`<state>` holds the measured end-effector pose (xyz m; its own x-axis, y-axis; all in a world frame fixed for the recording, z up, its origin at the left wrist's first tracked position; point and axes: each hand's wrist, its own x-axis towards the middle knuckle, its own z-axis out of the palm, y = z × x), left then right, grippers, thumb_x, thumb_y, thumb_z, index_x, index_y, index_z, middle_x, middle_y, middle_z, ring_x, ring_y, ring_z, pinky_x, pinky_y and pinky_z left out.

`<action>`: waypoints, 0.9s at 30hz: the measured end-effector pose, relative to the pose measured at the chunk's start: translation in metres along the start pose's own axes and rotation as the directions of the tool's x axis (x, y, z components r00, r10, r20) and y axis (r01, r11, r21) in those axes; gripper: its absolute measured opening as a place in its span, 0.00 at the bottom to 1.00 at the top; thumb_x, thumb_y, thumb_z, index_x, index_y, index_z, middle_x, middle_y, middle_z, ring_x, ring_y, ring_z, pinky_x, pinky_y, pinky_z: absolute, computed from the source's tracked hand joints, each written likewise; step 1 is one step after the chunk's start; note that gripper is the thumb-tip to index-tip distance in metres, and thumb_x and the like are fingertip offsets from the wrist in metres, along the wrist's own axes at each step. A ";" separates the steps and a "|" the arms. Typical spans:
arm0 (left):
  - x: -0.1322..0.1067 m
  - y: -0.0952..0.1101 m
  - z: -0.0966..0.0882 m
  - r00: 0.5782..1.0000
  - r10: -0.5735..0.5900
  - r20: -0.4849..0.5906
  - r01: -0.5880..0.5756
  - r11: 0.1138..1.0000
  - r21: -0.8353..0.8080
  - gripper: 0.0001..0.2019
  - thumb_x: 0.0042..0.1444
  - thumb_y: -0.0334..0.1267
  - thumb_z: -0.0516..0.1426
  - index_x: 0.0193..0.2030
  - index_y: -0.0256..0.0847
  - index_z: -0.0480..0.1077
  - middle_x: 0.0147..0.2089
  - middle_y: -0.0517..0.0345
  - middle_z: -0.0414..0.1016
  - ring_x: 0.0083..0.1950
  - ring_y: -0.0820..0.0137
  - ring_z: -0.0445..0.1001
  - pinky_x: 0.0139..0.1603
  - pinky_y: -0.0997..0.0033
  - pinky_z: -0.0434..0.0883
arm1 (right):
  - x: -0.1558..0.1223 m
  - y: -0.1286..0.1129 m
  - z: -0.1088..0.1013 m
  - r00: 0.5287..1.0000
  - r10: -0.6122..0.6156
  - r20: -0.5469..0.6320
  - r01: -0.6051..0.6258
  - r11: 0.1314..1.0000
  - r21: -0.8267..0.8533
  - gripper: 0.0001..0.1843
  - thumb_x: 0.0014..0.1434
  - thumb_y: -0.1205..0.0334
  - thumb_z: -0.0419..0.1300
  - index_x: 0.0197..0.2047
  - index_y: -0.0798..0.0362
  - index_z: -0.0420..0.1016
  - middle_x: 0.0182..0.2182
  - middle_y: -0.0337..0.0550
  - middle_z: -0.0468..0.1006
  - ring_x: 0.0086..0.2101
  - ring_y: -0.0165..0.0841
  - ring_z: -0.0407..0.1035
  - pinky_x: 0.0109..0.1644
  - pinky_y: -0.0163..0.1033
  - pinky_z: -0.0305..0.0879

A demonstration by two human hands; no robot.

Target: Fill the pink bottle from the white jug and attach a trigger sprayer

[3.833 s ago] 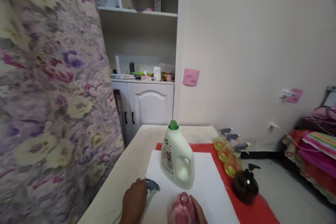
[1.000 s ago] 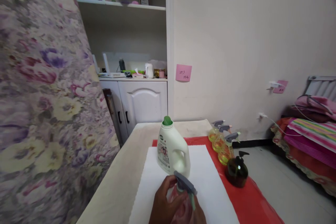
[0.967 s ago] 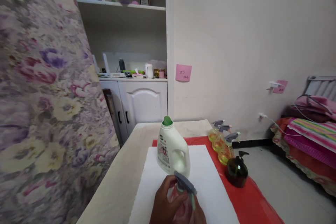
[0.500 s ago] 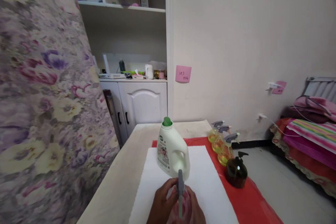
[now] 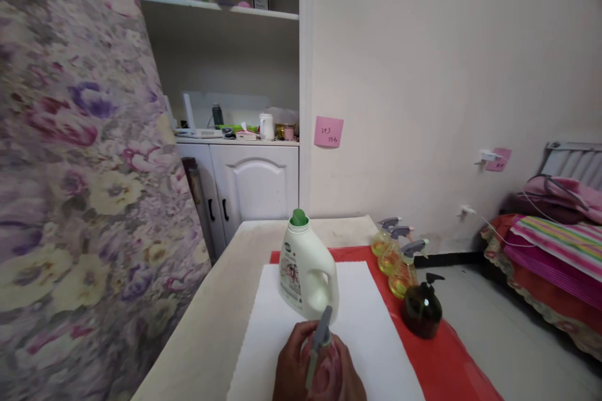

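While both hands enclose the pink spray bottle (image 5: 327, 377) at the near edge of the white sheet (image 5: 376, 335), its grey spray head (image 5: 323, 328) sits over the neck, between the two grips. The head's long axis runs aslant, one end far and slightly right, the pale trigger end near and left, so the left hand (image 5: 290, 363) is the nearer to it. That grip is closed around the bottle's left side and neck, forefinger curled by the head; the right hand (image 5: 350, 371) is clamped along the right side of the body. Whether the base rests on the sheet cannot be told, as it lies out of view. Just beyond stands the pale green jug (image 5: 305, 272), upright on the same sheet upon the counter (image 5: 207, 307). Against the frame from nearly four seconds ago, the head, then apart in the left hand, now tops the bottle; against half a second ago, its trigger end has turned from pointing straight at the person toward the left.
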<state>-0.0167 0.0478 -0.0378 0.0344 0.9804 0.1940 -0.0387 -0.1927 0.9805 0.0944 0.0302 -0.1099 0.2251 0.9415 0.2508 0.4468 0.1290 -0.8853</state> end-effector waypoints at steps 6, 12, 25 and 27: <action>-0.003 -0.002 -0.002 0.999 -0.051 0.020 0.050 0.999 0.016 0.15 0.50 0.41 0.63 0.45 0.43 0.74 0.44 0.53 0.83 0.44 0.60 0.79 0.47 0.67 0.74 | -0.003 -0.009 0.000 0.997 0.068 -0.027 -0.068 0.998 0.017 0.40 0.38 0.60 0.67 0.57 0.47 0.64 0.43 0.42 0.81 0.39 0.41 0.78 0.40 0.37 0.75; -0.010 0.015 0.003 0.989 -0.134 -0.069 0.146 0.965 0.218 0.07 0.45 0.42 0.61 0.29 0.42 0.75 0.29 0.56 0.82 0.35 0.57 0.80 0.41 0.63 0.75 | -0.004 -0.014 0.005 0.976 -0.079 -0.204 0.071 0.996 -0.047 0.24 0.53 0.57 0.57 0.54 0.48 0.67 0.45 0.47 0.82 0.42 0.42 0.78 0.44 0.40 0.75; -0.008 0.024 0.016 0.989 -0.072 -0.129 0.091 0.985 0.148 0.09 0.48 0.45 0.61 0.29 0.42 0.76 0.33 0.53 0.83 0.34 0.59 0.80 0.39 0.62 0.77 | -0.003 -0.004 0.012 0.957 -0.077 -0.281 0.060 0.996 -0.071 0.21 0.62 0.50 0.47 0.52 0.47 0.69 0.42 0.46 0.82 0.39 0.41 0.79 0.39 0.40 0.76; -0.008 0.026 0.015 0.995 -0.044 -0.093 0.062 0.978 0.199 0.11 0.51 0.47 0.58 0.31 0.42 0.77 0.33 0.53 0.82 0.36 0.59 0.79 0.41 0.63 0.76 | -0.003 -0.006 0.011 0.952 -0.097 -0.290 0.078 0.994 -0.077 0.20 0.60 0.51 0.49 0.52 0.48 0.69 0.42 0.46 0.82 0.39 0.41 0.79 0.40 0.40 0.76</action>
<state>-0.0034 0.0340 -0.0133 -0.0571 0.9875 0.1471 0.1629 -0.1361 0.9772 0.0817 0.0303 -0.1099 0.4224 0.7934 0.4382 0.5279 0.1776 -0.8305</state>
